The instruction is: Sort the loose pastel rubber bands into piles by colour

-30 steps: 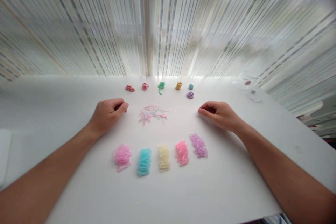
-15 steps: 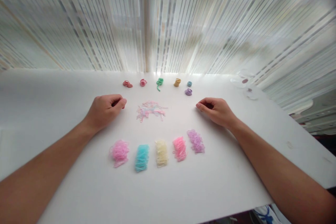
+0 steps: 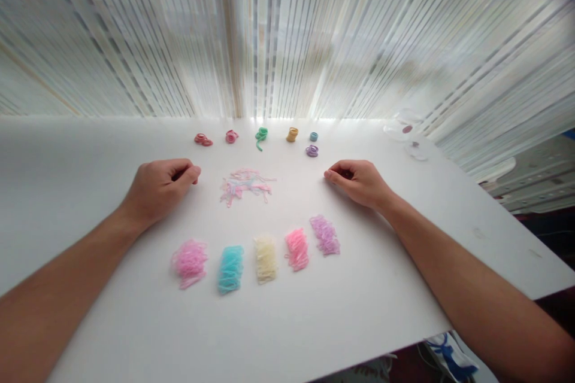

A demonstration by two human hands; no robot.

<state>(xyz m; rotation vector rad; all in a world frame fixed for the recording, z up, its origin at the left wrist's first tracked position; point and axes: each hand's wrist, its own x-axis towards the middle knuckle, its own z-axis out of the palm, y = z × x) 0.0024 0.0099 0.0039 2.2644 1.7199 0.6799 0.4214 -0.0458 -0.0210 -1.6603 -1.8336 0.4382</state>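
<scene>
Striped, sheer curtain (image 3: 278,36) hangs across the whole background, letting pale light onto our white worktop (image 3: 287,317), whose near edge slants up toward the right. At the far left, our left hand (image 3: 157,188) rests on the surface, closed in a loose fist with the thumb laid over the curled fingers; we cannot see inside the curl. Nearer to us and slightly right of it lies a pink-lilac heap (image 3: 191,262) of thin loops, while a red coil (image 3: 203,140) sits toward the back. Next comes a teal bundle (image 3: 230,269) in front, with a pink coil (image 3: 232,136) behind. Between our hands, closer to the left one, a pastel tangle (image 3: 246,188) of pink and bluish strands spreads flat. Beyond it stands a green coil (image 3: 261,135) with one trailing end; before it, a cream bundle (image 3: 266,260). Farther right, we have a gold coil (image 3: 292,134) at the back, a bright pink bundle (image 3: 297,249) in front, then a small blue coil (image 3: 314,136) just behind a purple coil (image 3: 312,151), and a lilac bundle (image 3: 325,235). Our right hand (image 3: 358,182) rests beside these, closed loosely, thumb and forefinger tips together. Past it, two clear pieces (image 3: 417,153) lie near the curtain.
</scene>
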